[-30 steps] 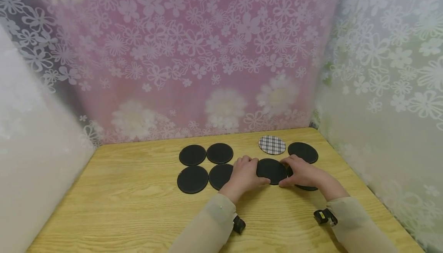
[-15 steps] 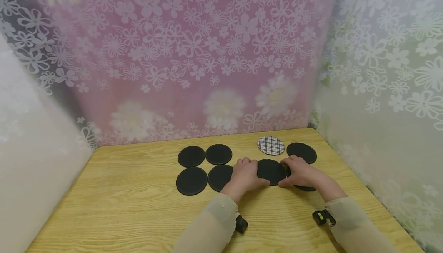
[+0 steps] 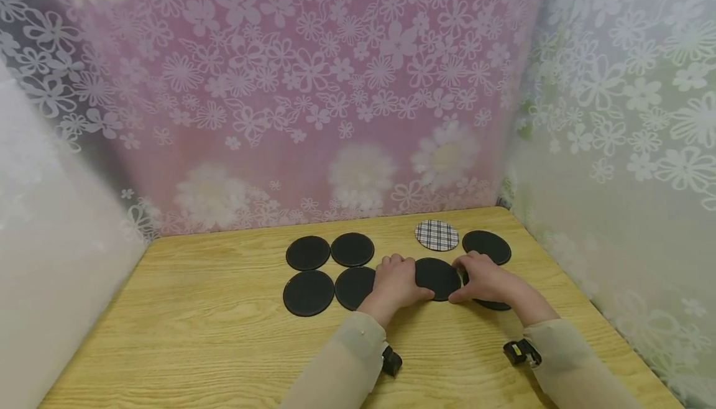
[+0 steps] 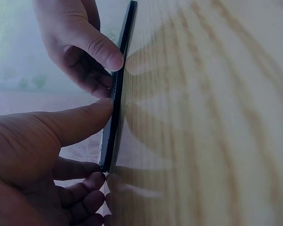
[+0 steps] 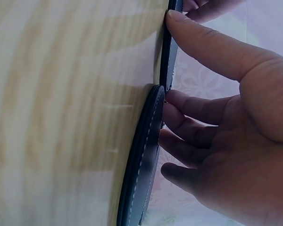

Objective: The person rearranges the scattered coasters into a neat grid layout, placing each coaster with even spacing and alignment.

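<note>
Black coaster, round, one: I see it right of centre, nearer than the plaid coaster, flat or nearly so, its rim gripped by the left hand on one side and the right hand on the other. I judge it light, stiff, hard to break and fairly grippy, too thin to lift easily except by opposite edges. Surroundings: yellow wood-grained table, faintly glossy; pink flower-printed backdrop; paler floral side panel at right.
</note>
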`<state>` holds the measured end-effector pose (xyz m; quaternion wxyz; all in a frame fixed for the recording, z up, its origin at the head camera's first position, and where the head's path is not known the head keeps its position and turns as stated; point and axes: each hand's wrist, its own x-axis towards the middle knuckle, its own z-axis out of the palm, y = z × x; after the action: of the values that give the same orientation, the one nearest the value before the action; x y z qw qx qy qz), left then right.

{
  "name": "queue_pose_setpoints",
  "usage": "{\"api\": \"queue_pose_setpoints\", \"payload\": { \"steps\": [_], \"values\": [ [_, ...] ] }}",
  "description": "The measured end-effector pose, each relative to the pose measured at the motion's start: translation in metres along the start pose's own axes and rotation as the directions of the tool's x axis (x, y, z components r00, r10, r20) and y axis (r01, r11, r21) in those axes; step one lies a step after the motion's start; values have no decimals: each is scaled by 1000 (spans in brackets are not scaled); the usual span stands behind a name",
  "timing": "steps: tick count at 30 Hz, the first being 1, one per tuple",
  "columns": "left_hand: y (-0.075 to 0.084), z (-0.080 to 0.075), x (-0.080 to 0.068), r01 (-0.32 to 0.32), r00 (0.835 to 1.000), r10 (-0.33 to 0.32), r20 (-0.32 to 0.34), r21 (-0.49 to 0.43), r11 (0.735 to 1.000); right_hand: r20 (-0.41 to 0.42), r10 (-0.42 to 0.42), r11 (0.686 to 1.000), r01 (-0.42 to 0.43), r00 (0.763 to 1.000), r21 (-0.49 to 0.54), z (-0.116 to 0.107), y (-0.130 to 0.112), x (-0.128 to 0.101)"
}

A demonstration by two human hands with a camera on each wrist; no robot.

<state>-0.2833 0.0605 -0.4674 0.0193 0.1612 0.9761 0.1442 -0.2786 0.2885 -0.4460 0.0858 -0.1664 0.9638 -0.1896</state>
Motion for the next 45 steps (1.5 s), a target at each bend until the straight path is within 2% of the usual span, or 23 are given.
{"api": "queue_pose_setpoints", "payload": {
  "steps": [17,31,45],
  "values": [
    [-7,4,1,-26,1000,26,14,-15,1000,17,-2,1000,2,1000,7,-2,-2,-2],
    [-6,5,1,-16,1000,16,17,-49,999,30,9,1000,-9,999,-22,-2,-5,-2],
    [-3,3,-1,9,1000,-9,4,-61,998,32,43,999,-43,999,23,-3,-8,2]
  ]
}}
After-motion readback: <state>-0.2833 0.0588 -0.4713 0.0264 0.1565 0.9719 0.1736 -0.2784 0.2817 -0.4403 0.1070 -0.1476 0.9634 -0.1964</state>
